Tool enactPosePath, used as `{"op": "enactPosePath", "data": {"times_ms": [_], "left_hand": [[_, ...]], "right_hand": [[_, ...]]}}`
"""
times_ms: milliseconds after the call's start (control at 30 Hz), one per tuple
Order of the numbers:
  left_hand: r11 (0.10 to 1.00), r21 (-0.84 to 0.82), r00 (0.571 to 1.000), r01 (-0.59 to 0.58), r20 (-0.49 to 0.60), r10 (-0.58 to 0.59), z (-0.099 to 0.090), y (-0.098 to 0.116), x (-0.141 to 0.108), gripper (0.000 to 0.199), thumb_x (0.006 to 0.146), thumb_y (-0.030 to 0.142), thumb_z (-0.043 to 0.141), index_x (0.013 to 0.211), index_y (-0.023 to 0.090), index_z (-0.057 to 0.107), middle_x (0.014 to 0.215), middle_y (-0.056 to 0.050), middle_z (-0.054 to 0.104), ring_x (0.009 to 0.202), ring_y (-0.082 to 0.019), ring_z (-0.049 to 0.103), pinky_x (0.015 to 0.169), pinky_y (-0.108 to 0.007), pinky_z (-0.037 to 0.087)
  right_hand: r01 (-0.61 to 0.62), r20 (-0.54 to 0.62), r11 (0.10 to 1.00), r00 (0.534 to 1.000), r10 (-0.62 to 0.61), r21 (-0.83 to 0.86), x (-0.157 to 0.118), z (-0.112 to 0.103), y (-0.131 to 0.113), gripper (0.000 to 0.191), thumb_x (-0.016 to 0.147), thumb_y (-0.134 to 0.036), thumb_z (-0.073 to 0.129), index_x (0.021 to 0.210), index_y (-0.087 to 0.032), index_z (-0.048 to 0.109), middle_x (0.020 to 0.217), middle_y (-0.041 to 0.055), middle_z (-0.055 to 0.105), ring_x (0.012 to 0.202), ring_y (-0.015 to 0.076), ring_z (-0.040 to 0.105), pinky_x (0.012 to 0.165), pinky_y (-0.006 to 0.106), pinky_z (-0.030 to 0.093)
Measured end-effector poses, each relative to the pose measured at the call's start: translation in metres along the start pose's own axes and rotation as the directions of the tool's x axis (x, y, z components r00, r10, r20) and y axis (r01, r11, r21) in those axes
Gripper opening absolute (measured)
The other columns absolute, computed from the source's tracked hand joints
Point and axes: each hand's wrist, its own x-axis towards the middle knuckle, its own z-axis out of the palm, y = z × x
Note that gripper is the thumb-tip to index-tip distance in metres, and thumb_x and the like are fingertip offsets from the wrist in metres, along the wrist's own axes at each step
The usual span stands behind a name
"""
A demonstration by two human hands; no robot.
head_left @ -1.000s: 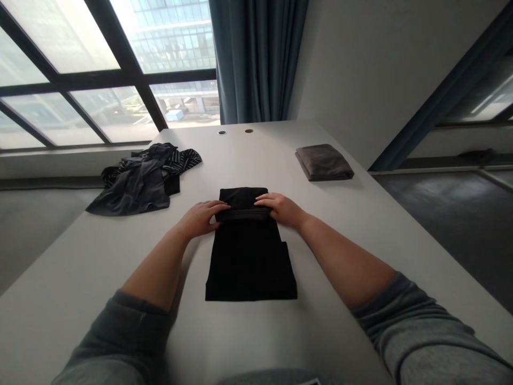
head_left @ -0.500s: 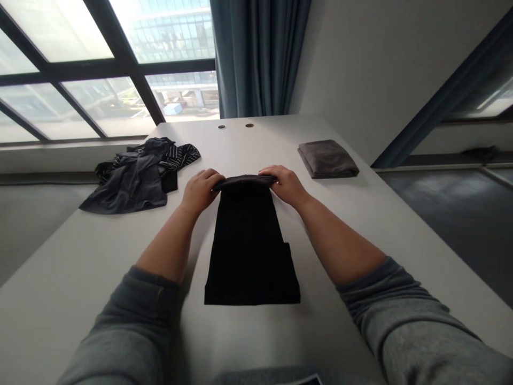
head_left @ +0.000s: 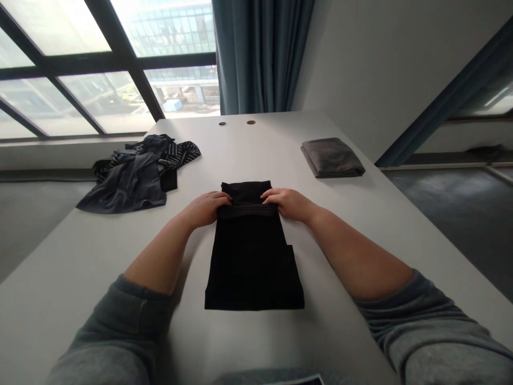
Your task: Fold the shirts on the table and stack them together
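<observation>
The folded black garment (head_left: 252, 267) lies lengthwise on the desk (head_left: 100, 256), centred in front of the person, with a small step along its right edge toward the near end. Compared with half a second ago, both hands have drawn back toward the person from the far edge, and a doubled band of cloth now crosses the garment's far part, with a short flap showing beyond it. Well apart on the left sits a crumpled heap of dark clothes (head_left: 128, 176), including a striped piece. The left hand (head_left: 204, 209) lies palm down and almost flat, its fingertips on the band's left end. The right hand (head_left: 286, 204) mirrors it at the right end. Both look open and pressing, though whether either pinches the cloth cannot be told. Far right, a folded grey cloth (head_left: 332, 158) rests on the desk.
</observation>
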Motion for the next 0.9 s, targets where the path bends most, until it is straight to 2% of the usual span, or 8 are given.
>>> {"op": "enactPosePath", "data": {"times_ms": [100,200,300,367,467,533,800,900], "left_hand": [[1.000,-0.012,1.000,-0.001,0.027,0.001,-0.004,0.002,0.001,0.053,0.077,0.006,0.050,0.114,0.030,0.078,0.135,0.002,0.072,0.125,-0.021,0.066,0.113,-0.038,0.052],[0.994,0.018,0.989,0.111,-0.101,-0.108,0.004,0.015,0.013,0.041,0.092,0.016,0.049,0.120,0.028,0.077,0.135,0.000,0.073,0.123,-0.022,0.068,0.113,-0.040,0.052],[0.978,0.057,0.966,0.199,-0.180,-0.186,0.026,0.032,0.027,0.049,0.105,0.037,0.045,0.148,0.021,0.060,0.158,-0.008,0.055,0.146,-0.028,0.051,0.123,-0.044,0.041],[0.969,0.090,0.968,0.229,-0.120,-0.218,0.042,0.036,0.033,0.059,0.107,0.046,0.043,0.160,0.019,0.046,0.168,-0.011,0.041,0.157,-0.031,0.036,0.128,-0.047,0.031],[0.960,0.106,0.966,0.259,-0.049,-0.255,0.058,0.030,0.035,0.065,0.108,0.051,0.040,0.166,0.024,0.035,0.173,-0.009,0.031,0.161,-0.032,0.025,0.130,-0.050,0.024],[0.963,0.085,0.967,0.255,-0.037,-0.253,0.062,0.023,0.034,0.067,0.108,0.054,0.037,0.168,0.025,0.032,0.174,-0.007,0.028,0.162,-0.031,0.021,0.131,-0.050,0.023],[0.970,-0.032,0.968,0.240,-0.069,-0.242,0.059,0.013,0.035,0.068,0.107,0.056,0.039,0.166,0.023,0.036,0.174,-0.008,0.029,0.163,-0.029,0.020,0.132,-0.045,0.022],[0.921,-0.078,0.913,0.382,-0.122,-0.389,0.059,0.005,0.032,0.065,0.106,0.056,0.040,0.164,0.024,0.040,0.175,-0.009,0.027,0.162,-0.031,0.021,0.131,-0.048,0.024]], "right_hand": [[-0.050,0.079,0.997,0.995,0.054,-0.055,0.002,-0.006,-0.001,0.058,0.076,0.003,0.050,0.113,-0.028,0.082,0.136,-0.0005,0.073,0.124,0.0237,0.069,0.122,0.046,0.043],[-0.121,0.004,0.988,0.992,0.122,-0.093,0.010,-0.002,-0.013,0.053,0.083,-0.004,0.050,0.121,-0.026,0.080,0.140,0.0019,0.070,0.131,0.0260,0.064,0.129,0.049,0.032],[-0.224,-0.134,0.967,0.969,0.208,-0.117,0.019,0.015,-0.028,0.053,0.099,-0.023,0.047,0.150,-0.018,0.061,0.160,0.0096,0.053,0.151,0.0292,0.045,0.130,0.051,0.027],[-0.302,-0.096,0.943,0.952,0.290,-0.139,0.023,0.031,-0.034,0.064,0.103,-0.039,0.048,0.162,-0.014,0.043,0.170,0.0138,0.035,0.159,0.0331,0.029,0.130,0.057,0.023],[-0.372,0.010,0.914,0.925,0.379,-0.163,0.024,0.048,-0.031,0.075,0.104,-0.052,0.047,0.168,-0.018,0.029,0.175,0.0143,0.020,0.163,0.0343,0.017,0.130,0.061,0.016],[-0.385,0.026,0.908,0.919,0.394,-0.163,0.025,0.052,-0.026,0.077,0.104,-0.055,0.044,0.169,-0.019,0.025,0.176,0.0142,0.016,0.163,0.0329,0.014,0.131,0.059,0.014],[-0.388,0.029,0.912,0.918,0.395,-0.134,0.029,0.052,-0.017,0.081,0.103,-0.057,0.042,0.169,-0.014,0.024,0.176,0.0165,0.012,0.164,0.0328,0.011,0.132,0.053,0.013],[-0.424,-0.004,0.896,0.904,0.427,-0.130,0.025,0.049,-0.013,0.083,0.103,-0.058,0.042,0.169,-0.012,0.023,0.177,0.0172,0.010,0.164,0.0329,0.007,0.132,0.052,0.013]]}}
